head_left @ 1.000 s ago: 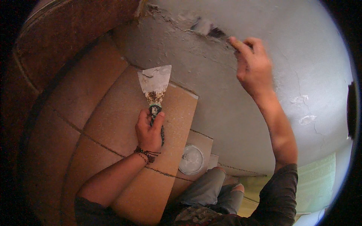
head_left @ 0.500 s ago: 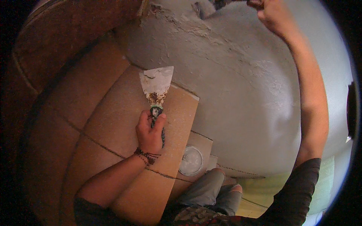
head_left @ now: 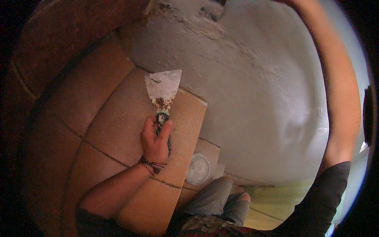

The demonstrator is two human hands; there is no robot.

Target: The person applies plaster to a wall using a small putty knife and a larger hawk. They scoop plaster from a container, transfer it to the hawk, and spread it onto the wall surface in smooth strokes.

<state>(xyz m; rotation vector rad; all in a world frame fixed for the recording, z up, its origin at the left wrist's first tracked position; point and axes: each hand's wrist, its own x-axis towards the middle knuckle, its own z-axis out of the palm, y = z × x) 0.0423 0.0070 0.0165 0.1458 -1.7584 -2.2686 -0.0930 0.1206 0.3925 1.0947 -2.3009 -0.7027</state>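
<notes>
My left hand (head_left: 156, 142), with cord bracelets at the wrist, is wrapped round the dark handle of a putty knife (head_left: 164, 85). Its wide blade is upright, smeared pale and spotted with rust-brown marks. My right forearm (head_left: 341, 94) stretches up along the right side to the top edge, where the hand is out of view. Near that edge, the grey plastered wall (head_left: 244, 87) has a rough cracked band and a damaged patch (head_left: 211, 12). A round white container (head_left: 197, 169) with pale material in it sits on a tiled step below the wall, near my knees.
Brown tiled steps (head_left: 106, 118) with dark joints fill the left and middle. A darker brown surface (head_left: 63, 27) curves across the upper left. My jeans-clad knees (head_left: 205, 197) are at the bottom. A yellow-green surface (head_left: 276, 201) shows at lower right.
My right arm has risen and shifted rightward, carrying the hand from the damaged patch out past the top edge. My left hand and the putty knife have stayed almost still.
</notes>
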